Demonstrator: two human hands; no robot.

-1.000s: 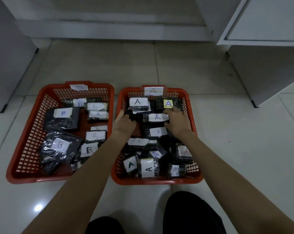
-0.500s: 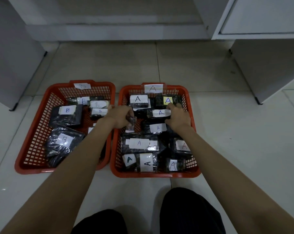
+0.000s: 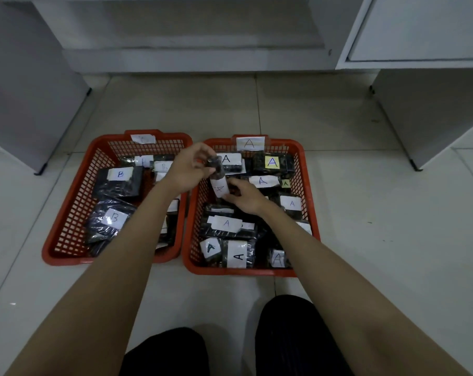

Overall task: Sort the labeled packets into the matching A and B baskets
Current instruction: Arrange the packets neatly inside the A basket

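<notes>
Two red plastic baskets sit side by side on the tiled floor, the B basket (image 3: 70, 213) on the left and the A basket (image 3: 310, 191) on the right, both filled with dark labeled packets. Above the A basket's far left corner, the left hand (image 3: 188, 169) pinches a small dark packet (image 3: 216, 165) by its top, its white A label (image 3: 219, 188) hanging below. Just beneath it, the right hand (image 3: 246, 198) has its fingertips closed on that label's lower edge.

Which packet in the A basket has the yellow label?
Look in the right-hand red basket, the one tagged A on its far rim. The packet lies in its far right corner. Its A sits on a bright yellow square; nearly all the other labels are white.
</notes>
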